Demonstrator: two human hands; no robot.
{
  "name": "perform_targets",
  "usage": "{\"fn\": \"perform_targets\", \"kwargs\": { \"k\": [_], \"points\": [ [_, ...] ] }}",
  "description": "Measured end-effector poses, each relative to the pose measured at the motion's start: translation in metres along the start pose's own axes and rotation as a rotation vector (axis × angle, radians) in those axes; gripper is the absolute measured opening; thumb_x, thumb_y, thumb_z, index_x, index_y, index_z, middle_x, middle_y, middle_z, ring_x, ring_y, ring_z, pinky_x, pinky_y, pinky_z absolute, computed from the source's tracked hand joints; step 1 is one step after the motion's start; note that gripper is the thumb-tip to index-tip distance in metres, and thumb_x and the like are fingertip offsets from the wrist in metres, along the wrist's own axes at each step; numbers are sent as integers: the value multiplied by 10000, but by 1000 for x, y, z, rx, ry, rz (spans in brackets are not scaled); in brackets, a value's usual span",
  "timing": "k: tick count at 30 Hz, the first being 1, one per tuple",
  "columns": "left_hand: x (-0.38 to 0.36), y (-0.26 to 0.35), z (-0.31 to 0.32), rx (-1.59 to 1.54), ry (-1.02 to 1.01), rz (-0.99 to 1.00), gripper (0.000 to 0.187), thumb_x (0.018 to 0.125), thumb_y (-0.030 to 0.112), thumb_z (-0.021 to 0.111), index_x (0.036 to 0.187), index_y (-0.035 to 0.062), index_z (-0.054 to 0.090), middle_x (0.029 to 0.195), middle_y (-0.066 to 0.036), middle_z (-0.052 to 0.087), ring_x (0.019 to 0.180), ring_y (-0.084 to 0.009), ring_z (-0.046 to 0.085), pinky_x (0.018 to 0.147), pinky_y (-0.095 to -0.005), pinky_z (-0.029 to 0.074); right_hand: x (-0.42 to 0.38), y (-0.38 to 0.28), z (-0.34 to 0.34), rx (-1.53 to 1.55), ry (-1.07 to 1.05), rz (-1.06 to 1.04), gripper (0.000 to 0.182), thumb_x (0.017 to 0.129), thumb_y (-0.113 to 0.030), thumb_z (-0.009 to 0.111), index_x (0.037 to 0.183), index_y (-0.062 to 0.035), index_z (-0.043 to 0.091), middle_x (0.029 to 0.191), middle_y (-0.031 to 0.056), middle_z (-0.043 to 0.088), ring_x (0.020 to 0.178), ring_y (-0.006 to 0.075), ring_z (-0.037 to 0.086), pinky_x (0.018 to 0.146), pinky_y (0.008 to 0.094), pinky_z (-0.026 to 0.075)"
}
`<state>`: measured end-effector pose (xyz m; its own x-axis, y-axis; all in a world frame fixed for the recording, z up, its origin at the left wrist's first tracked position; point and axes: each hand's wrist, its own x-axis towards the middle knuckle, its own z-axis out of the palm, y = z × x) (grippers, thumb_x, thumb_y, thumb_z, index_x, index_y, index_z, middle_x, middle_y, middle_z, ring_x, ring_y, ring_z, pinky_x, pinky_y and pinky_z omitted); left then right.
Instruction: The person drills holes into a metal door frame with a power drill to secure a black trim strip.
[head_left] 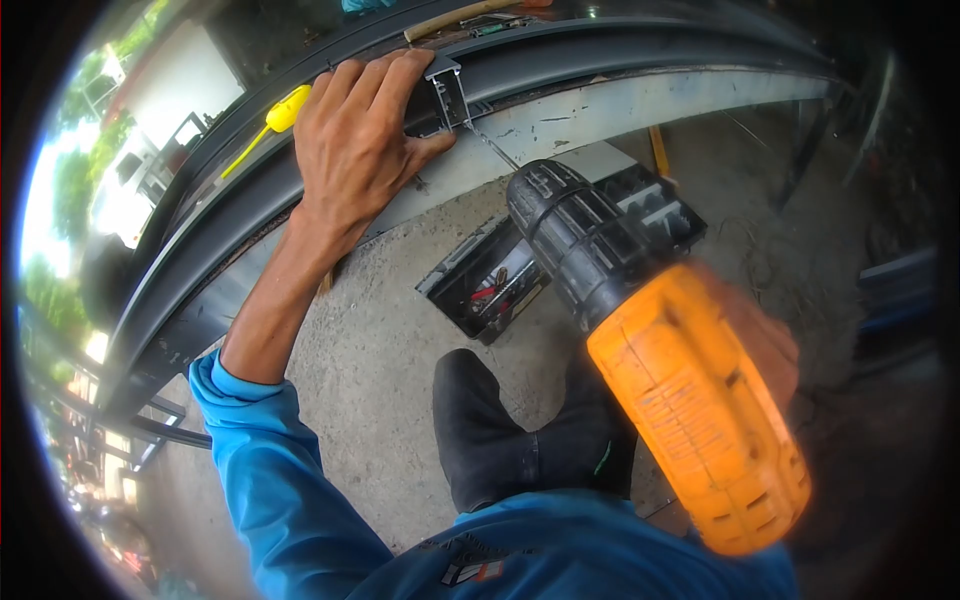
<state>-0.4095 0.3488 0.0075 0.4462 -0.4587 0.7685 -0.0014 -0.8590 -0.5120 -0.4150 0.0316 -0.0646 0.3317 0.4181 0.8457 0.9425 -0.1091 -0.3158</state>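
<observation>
An orange and black power drill (700, 400) points up and left, its thin bit reaching the cut end of a dark metal profile (450, 95). My right hand (755, 335) is wrapped round the drill, partly hidden behind its body and blurred. My left hand (360, 135) grips the profile near that end, fingers over the top and thumb below. The profile lies on a long pale metal beam (620, 112). Whether the bit's tip has entered the metal cannot be made out.
A yellow-handled tool (288, 108) lies left of my left hand. A wooden handle (455, 18) rests beyond the profile. Below the beam, an open black toolbox (485, 285) with tools inside stands on the concrete floor (350, 400), near my legs.
</observation>
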Motion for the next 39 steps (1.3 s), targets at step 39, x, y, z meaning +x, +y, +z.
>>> {"fn": "perform_targets", "kwargs": {
  "k": [39],
  "points": [
    [2, 3, -4, -76, 1, -5, 736, 511, 259, 880, 1164, 46, 616, 1080, -73, 681, 846, -227, 580, 743, -351, 446, 47, -7, 15, -49, -145, 92, 495, 839, -192, 763, 1243, 54, 620, 834, 180, 704, 670, 245, 712, 589, 342, 566]
  ]
}}
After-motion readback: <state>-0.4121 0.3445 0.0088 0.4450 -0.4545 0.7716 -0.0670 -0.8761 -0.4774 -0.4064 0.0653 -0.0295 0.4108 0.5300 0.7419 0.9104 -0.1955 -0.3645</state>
